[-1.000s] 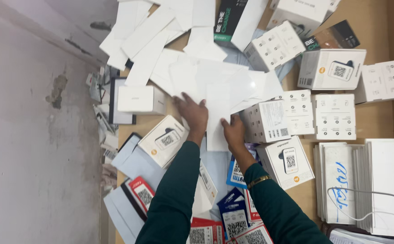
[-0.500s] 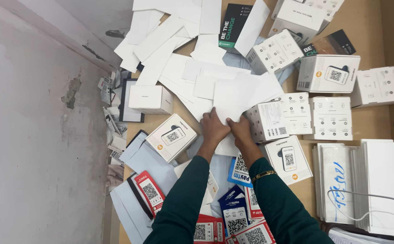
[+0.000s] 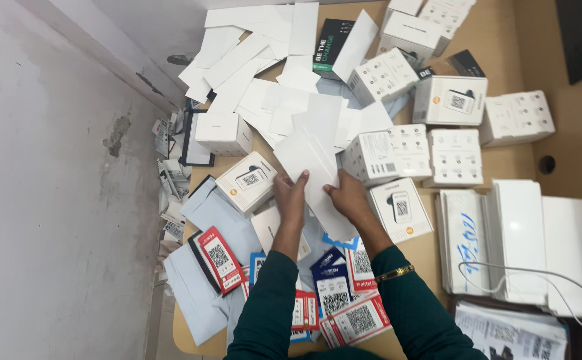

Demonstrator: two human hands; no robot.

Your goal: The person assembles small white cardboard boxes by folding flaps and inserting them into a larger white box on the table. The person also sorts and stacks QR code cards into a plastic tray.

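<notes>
White card [image 3: 312,175]: I am now gripping it with both my left hand [image 3: 292,197] and right hand [image 3: 348,199], lifting it off the table's [image 3: 498,40] pile.

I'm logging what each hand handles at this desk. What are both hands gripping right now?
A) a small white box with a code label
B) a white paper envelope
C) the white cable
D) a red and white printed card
B: the left hand and right hand each hold one side of a white envelope above the pile, while the boxes, the cards and the cable lie untouched.
</notes>
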